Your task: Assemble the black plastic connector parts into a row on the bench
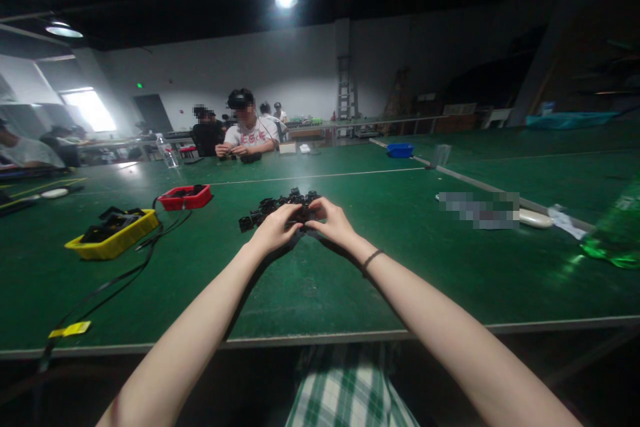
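Note:
A pile of small black parts lies on the green table in front of me. My left hand and my right hand meet at the near edge of the pile, fingers curled together on one small black part. Most of that part is hidden by the fingers. A dark band sits on my right wrist.
A yellow tray and a red tray with black parts stand at the left, with a black cable running to the table edge. A blue bin is far back; a green bottle at right. Other people sit across the table.

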`<action>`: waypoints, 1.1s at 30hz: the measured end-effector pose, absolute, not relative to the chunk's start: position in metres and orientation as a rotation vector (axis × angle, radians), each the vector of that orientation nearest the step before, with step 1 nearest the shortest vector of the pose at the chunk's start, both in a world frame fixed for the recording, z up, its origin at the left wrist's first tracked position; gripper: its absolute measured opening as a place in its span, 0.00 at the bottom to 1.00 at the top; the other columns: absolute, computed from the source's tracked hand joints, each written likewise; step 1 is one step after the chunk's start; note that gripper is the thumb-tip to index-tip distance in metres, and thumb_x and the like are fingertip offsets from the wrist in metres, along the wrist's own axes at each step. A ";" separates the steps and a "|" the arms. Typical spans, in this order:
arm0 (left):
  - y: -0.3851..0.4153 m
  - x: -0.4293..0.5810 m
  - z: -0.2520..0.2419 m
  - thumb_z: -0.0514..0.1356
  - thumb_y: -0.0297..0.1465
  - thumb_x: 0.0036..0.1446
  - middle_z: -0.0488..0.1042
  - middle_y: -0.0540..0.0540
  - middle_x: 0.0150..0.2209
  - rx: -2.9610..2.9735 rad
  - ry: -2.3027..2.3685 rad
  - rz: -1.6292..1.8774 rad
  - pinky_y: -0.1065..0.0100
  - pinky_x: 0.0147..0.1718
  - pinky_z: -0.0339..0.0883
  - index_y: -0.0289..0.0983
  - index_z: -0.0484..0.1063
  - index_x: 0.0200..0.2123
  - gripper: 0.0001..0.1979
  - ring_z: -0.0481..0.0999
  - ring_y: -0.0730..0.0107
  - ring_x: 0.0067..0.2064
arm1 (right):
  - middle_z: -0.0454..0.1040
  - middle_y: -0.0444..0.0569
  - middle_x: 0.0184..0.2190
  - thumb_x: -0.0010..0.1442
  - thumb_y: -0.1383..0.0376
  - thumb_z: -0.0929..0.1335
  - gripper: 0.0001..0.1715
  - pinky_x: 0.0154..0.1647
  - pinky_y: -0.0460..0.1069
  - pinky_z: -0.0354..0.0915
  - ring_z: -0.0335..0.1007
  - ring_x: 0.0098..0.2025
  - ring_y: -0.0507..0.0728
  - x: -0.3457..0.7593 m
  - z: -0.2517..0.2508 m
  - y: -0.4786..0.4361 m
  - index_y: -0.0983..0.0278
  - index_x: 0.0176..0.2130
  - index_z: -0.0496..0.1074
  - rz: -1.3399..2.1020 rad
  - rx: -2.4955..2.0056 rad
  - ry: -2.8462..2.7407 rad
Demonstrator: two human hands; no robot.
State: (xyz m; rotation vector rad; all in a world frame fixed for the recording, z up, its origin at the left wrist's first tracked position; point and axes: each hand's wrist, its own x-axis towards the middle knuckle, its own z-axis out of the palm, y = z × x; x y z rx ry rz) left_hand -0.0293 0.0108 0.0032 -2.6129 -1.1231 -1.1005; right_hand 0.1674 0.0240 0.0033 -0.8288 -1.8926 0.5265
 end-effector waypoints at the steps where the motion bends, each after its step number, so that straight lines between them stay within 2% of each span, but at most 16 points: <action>1: 0.011 -0.029 0.003 0.59 0.30 0.58 0.72 0.38 0.53 -2.613 -1.125 -1.101 0.52 0.55 0.66 0.36 0.65 0.55 0.21 0.71 0.57 0.55 | 0.74 0.48 0.38 0.46 0.71 0.72 0.18 0.42 0.53 0.68 0.71 0.36 0.54 0.167 0.003 0.024 0.64 0.39 0.67 0.535 -0.831 -1.882; 14: 0.012 -0.030 0.001 0.60 0.35 0.57 0.67 0.37 0.58 -2.639 -1.181 -1.076 0.51 0.58 0.62 0.37 0.60 0.60 0.28 0.67 0.55 0.59 | 0.74 0.48 0.37 0.44 0.67 0.74 0.19 0.41 0.53 0.69 0.72 0.37 0.55 0.163 0.000 0.028 0.63 0.38 0.67 0.714 -0.843 -1.703; 20: 0.011 -0.030 0.001 0.60 0.35 0.57 0.66 0.35 0.59 -2.655 -1.218 -1.051 0.50 0.59 0.60 0.36 0.57 0.62 0.31 0.65 0.54 0.60 | 0.74 0.48 0.36 0.46 0.67 0.73 0.19 0.37 0.50 0.69 0.73 0.35 0.54 0.162 -0.006 0.034 0.63 0.38 0.67 0.842 -0.806 -1.654; 28: 0.008 -0.028 0.003 0.56 0.39 0.60 0.65 0.36 0.60 -2.679 -1.249 -1.054 0.52 0.59 0.61 0.36 0.57 0.62 0.28 0.66 0.55 0.60 | 0.75 0.49 0.39 0.48 0.68 0.72 0.17 0.43 0.52 0.69 0.72 0.42 0.55 0.161 -0.008 0.037 0.62 0.39 0.68 0.808 -0.767 -1.692; 33: 0.007 -0.027 0.005 0.52 0.36 0.63 0.68 0.37 0.58 -2.663 -1.250 -1.074 0.53 0.58 0.62 0.36 0.60 0.59 0.23 0.68 0.58 0.59 | 0.74 0.49 0.39 0.46 0.68 0.73 0.19 0.44 0.53 0.69 0.72 0.40 0.55 0.162 -0.010 0.038 0.63 0.40 0.68 0.786 -0.783 -1.680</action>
